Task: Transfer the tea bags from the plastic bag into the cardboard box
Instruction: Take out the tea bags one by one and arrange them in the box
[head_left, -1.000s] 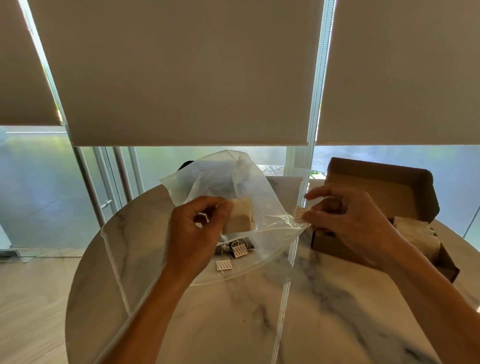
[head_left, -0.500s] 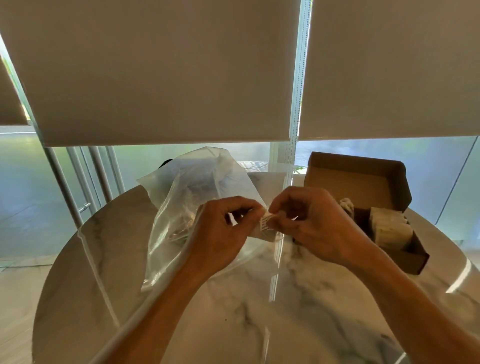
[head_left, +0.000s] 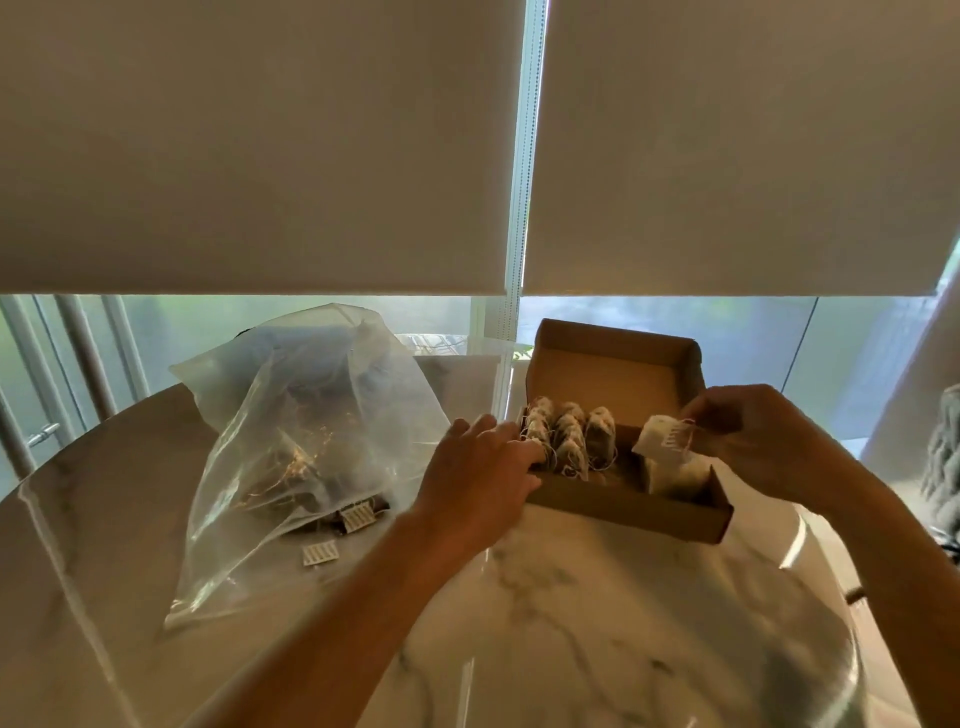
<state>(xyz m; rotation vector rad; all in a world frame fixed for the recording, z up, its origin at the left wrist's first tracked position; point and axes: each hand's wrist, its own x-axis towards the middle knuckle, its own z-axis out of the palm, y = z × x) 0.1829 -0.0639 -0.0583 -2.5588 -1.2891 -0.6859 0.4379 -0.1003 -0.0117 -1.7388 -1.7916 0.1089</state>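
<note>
Stage: middle of the transfer, judged from how things lie; some bags already boxed, many not yet

Cardboard box (head_left: 623, 501): open on the marble surface (head_left: 571, 623), at about 1 o'clock from the centre of the view; lid standing up at the far side

Done: three tea bags (head_left: 569, 441) standing upright in a row at the left end of the box, strings hanging loose; at least one more lying at the right end, partly hidden

In hand: one tea bag (head_left: 655, 442) with its paper tag, held over the right part of the box, not yet set down

Right hand (head_left: 769, 441): at 3 o'clock, fingers curled, pinching this tea bag by the tag or string; exact contact too small to tell

Left hand (head_left: 478, 478): near the centre, fingers relaxed and nearly straight, touching the left end of the box beside the row, gripping nothing

Plastic bag (head_left: 306, 441): at 9 o'clock, well apart from the box, lying crumpled on the surface, held by no hand

Left to do: dark heap of tea bags showing through the plastic, several tags near the lower edge; count cannot be told

Room in box: gap between the row and the right end, probably enough for more
</note>
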